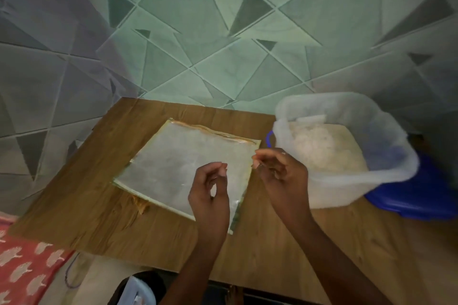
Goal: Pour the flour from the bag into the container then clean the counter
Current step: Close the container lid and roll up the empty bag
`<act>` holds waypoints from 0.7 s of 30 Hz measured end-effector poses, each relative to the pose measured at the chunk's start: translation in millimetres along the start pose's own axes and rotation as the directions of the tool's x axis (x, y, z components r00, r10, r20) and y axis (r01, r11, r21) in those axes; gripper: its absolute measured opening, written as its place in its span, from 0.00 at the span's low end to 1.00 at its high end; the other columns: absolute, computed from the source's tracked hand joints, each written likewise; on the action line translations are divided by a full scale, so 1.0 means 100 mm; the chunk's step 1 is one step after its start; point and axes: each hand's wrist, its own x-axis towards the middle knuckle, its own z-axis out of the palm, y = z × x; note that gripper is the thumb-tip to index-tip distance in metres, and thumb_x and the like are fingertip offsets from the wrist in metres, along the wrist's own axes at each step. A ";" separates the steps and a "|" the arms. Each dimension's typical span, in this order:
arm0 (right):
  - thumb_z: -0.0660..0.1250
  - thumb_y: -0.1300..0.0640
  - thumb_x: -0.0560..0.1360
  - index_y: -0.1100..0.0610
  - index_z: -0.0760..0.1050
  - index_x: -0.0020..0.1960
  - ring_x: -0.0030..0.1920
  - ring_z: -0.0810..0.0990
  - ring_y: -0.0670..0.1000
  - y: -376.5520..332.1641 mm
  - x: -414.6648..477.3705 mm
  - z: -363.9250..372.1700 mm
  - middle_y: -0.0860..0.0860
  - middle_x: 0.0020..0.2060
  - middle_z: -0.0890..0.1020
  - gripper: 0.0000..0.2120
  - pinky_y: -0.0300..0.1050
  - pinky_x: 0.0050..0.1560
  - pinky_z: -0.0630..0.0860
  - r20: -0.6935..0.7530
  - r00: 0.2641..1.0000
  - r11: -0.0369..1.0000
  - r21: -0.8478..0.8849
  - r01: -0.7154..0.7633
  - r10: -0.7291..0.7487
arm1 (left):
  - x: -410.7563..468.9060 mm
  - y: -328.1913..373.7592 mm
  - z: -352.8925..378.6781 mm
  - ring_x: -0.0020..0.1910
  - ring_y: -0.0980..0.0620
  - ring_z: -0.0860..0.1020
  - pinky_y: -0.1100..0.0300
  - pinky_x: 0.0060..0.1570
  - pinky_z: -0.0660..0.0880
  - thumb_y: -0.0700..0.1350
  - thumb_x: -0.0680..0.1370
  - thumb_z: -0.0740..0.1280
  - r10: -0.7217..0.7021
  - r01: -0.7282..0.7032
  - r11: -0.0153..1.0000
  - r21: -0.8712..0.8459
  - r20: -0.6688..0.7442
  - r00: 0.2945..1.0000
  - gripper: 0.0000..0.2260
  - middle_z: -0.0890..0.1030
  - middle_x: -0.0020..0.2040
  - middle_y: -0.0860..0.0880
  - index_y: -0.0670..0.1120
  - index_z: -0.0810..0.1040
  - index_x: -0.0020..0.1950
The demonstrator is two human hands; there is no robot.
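**Bag flat beneath my hands, container off to the right**

The bag (pixel 178 163) lies flat on the worktop (pixel 86 205) and looks emptied, directly below and ahead of both my hands. Its seal strip runs along the far edge, slanting from far left towards the right. The two sides come back towards me at a lean, so it sits as a skewed near-square with no strong long axis.

My left hand (pixel 210 195) hovers over the bag's near right part with its fingers loosely curled. Thumb and forefinger are close together and I see nothing held in them. My right hand (pixel 280 171) hangs over the bag's right edge, also curled, with its fingertips right at that edge — I cannot tell whether they pinch the plastic or only hover above it.

The container (pixel 386 173) stands just beside the bag on my right with the flour (pixel 322 151) heaped inside. A blue lid (pixel 421 203) shows under its right side.

I judge the pouring done, which leaves clearing the bag and wiping. My right hand is nearer the container and my left is nearer the bag's middle — either one need only drop onto the bag below it.
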 end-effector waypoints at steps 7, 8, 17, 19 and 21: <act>0.72 0.66 0.76 0.56 0.83 0.52 0.48 0.85 0.53 0.01 -0.28 -1.05 0.49 0.47 0.86 0.08 0.51 0.52 0.83 -0.155 0.988 1.000 0.023 -0.001 0.004 | -0.68 0.48 0.62 0.52 0.51 0.84 0.61 0.54 0.80 0.36 0.82 0.68 0.057 -0.049 0.996 -0.073 0.107 0.993 0.06 0.86 0.50 0.47 0.40 0.83 0.56; 0.72 0.66 0.76 0.56 0.83 0.52 0.48 0.85 0.53 0.01 -0.33 -1.18 0.49 0.46 0.86 0.08 0.49 0.51 0.82 -0.176 0.984 0.999 0.038 -0.009 0.016 | -0.78 0.52 0.70 0.50 0.51 0.84 0.60 0.52 0.79 0.36 0.81 0.68 0.048 -0.038 0.996 -0.086 0.119 0.992 0.06 0.86 0.48 0.47 0.41 0.83 0.56; 0.71 0.64 0.77 0.55 0.83 0.52 0.49 0.85 0.49 -0.04 -0.77 -2.52 0.47 0.46 0.86 0.07 0.42 0.51 0.81 -0.262 0.962 0.996 0.055 -0.069 0.081 | -1.85 0.92 1.49 0.56 0.50 0.84 0.65 0.54 0.78 0.35 0.81 0.69 0.066 -0.033 0.987 -0.157 0.211 0.975 0.06 0.86 0.53 0.49 0.42 0.82 0.56; 0.71 0.65 0.77 0.56 0.83 0.52 0.48 0.85 0.47 0.00 -0.82 -2.67 0.46 0.45 0.86 0.07 0.39 0.50 0.80 -0.280 0.956 0.996 0.052 -0.075 0.086 | -1.97 0.91 1.61 0.56 0.49 0.84 0.64 0.54 0.78 0.35 0.81 0.69 0.064 -0.032 0.990 -0.137 0.239 0.969 0.06 0.86 0.53 0.50 0.43 0.82 0.56; 0.71 0.65 0.77 0.54 0.83 0.51 0.48 0.85 0.47 0.04 -0.87 -2.83 0.45 0.45 0.86 0.08 0.37 0.49 0.79 -0.288 0.952 0.994 0.055 -0.089 0.101 | -2.11 0.91 1.73 0.55 0.50 0.84 0.65 0.53 0.78 0.35 0.81 0.69 0.071 -0.042 0.992 -0.116 0.262 0.962 0.07 0.86 0.52 0.51 0.44 0.82 0.55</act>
